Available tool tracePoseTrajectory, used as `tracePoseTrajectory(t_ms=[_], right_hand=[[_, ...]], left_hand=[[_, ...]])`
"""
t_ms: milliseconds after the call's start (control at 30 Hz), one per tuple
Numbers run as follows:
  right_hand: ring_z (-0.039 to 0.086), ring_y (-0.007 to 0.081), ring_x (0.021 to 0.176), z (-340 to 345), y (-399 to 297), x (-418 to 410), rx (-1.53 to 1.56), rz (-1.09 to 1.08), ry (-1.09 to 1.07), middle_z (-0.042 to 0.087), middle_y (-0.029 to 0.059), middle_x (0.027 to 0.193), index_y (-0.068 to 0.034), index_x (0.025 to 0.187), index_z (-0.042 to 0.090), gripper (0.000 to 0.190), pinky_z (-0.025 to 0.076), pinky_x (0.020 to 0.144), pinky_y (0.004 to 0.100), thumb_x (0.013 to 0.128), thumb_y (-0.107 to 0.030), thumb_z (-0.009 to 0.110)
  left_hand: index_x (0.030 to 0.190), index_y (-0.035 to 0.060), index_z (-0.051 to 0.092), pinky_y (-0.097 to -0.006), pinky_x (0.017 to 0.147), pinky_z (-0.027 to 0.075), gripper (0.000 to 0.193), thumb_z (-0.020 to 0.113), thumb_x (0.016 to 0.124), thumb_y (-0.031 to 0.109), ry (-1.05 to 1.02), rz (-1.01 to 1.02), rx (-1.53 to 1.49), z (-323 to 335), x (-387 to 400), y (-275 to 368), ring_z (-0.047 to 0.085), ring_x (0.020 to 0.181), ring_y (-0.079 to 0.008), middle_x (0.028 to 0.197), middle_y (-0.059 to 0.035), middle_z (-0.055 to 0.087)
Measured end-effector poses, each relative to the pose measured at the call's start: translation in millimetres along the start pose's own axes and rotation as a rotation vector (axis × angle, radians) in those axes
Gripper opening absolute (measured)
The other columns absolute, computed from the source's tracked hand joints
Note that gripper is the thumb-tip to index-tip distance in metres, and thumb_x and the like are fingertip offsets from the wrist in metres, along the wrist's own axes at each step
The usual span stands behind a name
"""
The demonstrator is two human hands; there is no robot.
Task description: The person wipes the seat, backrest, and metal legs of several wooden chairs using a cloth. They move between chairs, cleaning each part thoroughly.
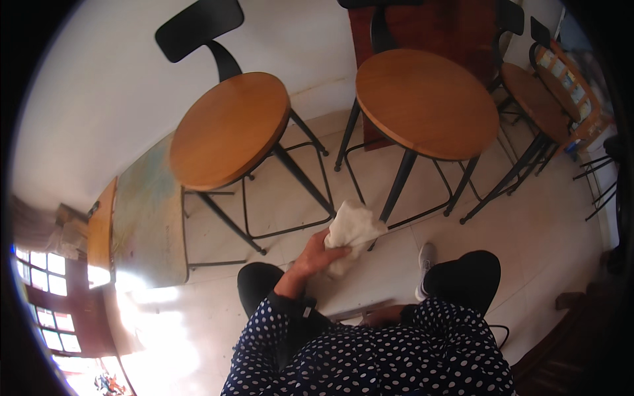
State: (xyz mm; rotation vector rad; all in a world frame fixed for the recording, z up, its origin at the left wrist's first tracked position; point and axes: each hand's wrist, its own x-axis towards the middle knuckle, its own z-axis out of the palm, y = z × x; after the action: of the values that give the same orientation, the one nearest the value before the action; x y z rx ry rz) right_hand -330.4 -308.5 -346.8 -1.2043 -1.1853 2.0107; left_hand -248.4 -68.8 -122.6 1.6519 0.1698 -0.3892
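A crumpled white cloth (354,225) is gripped in my left hand (313,255), held out above the floor in front of my knees. My right hand (387,315) rests low near my lap, dim and partly hidden, so its fingers cannot be made out. Beyond the cloth stand two black metal chairs with round wooden seats. The left chair seat (233,129) and the right chair seat (427,103) are bare. Neither hand touches a chair.
More round-seated chairs (537,99) stand at the right, near an orange-framed piece of furniture (589,99). A worn board-topped table (148,213) stands at the left against the wall. Dark wooden furniture (569,341) is at lower right. Bright light falls on the tiled floor (208,317).
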Motion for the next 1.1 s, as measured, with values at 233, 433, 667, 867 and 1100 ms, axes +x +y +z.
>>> tracePoseTrajectory(t_ms=[233,433,667,867,1100], right_hand=[[0.06,0.0245,0.117,-3.1,-10.0,-50.8,0.426,0.094,-0.086,0.063,0.0161,0.133,-0.003,0.135,0.058,0.046,0.044,0.104,0.0366,0.096,-0.026,0.054],[0.06,0.0232,0.118,-23.1,-1.6,-97.8,0.244,0.137,-0.084,0.063,0.0133,0.134,-0.005,0.138,0.056,0.048,0.044,0.104,0.0366,0.095,-0.027,0.056],[0.06,0.0261,0.12,-51.9,28.9,-97.7,-0.165,0.153,-0.148,0.062,0.0135,0.135,-0.01,0.139,0.058,0.051,0.046,0.103,0.0406,0.091,-0.025,0.064],[0.068,0.0325,0.105,-71.4,-29.7,-119.9,-0.442,0.177,0.518,0.07,0.0172,0.119,-0.008,0.143,0.053,0.064,0.052,0.093,0.0416,0.092,-0.043,0.068],[0.071,0.027,0.095,-104.1,-61.7,-255.0,-0.278,-0.136,1.165,0.073,0.0168,0.104,-0.001,0.132,0.06,0.054,0.055,0.083,0.0359,0.092,-0.034,0.071]], left_hand=[[0.123,-0.0005,0.062,-0.0361,0.096,0.05,0.051,0.081,0.079,0.019,-0.031,0.019,0.228,-12.8,23.9,-20.0,0.067,0.105,-0.0305,0.111,-0.0182,0.07],[0.12,0.0004,0.062,-0.0358,0.091,0.051,0.046,0.079,0.08,0.018,0.061,-0.089,0.228,-31.3,34.8,-15.6,0.067,0.1,-0.0272,0.106,-0.0169,0.07],[0.125,-0.001,0.06,-0.0346,0.092,0.051,0.052,0.079,0.08,0.015,0.104,-0.016,0.185,-13.8,48.8,-20.9,0.066,0.104,-0.0208,0.112,-0.0141,0.07],[0.135,0.0,0.054,-0.035,0.093,0.053,0.054,0.073,0.086,0.011,0.167,0.011,-0.045,5.4,66.4,-34.7,0.066,0.106,-0.0214,0.118,-0.0124,0.069],[0.144,0.0006,0.044,-0.0368,0.096,0.054,0.055,0.066,0.097,0.019,0.277,0.443,-0.36,21.0,31.8,21.7,0.063,0.116,-0.0237,0.131,-0.0139,0.06]])
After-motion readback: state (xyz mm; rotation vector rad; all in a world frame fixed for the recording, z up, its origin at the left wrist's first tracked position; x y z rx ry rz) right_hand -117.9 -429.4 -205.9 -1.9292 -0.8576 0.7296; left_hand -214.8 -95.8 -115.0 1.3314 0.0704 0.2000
